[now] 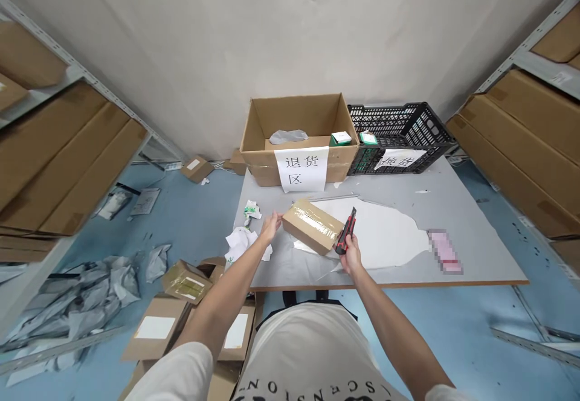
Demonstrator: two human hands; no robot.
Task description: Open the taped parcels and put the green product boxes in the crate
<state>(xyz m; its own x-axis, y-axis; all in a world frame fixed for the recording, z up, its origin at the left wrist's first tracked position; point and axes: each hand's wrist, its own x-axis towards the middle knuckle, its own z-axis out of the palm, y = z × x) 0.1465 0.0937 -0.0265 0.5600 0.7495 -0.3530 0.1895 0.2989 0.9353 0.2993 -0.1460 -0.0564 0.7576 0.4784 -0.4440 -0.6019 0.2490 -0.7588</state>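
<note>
A small taped cardboard box is in front of me over the grey table, lying at a slant, with shiny clear tape along its top. My left hand grips the box's left end with its fingertips. In my right hand is a red and black utility knife, its tip pointing up and away from me. The knife is right beside the box's right end; I cannot tell whether they touch. Under and right of the box, a flat white plastic mailer bag is spread on the table.
At the table's back stand an open carton with a paper sign and a black plastic crate, both holding small green-white boxes. Crumpled paper lies left. A pixelated pink item lies right. Cartons crowd the floor; loaded shelves flank both sides.
</note>
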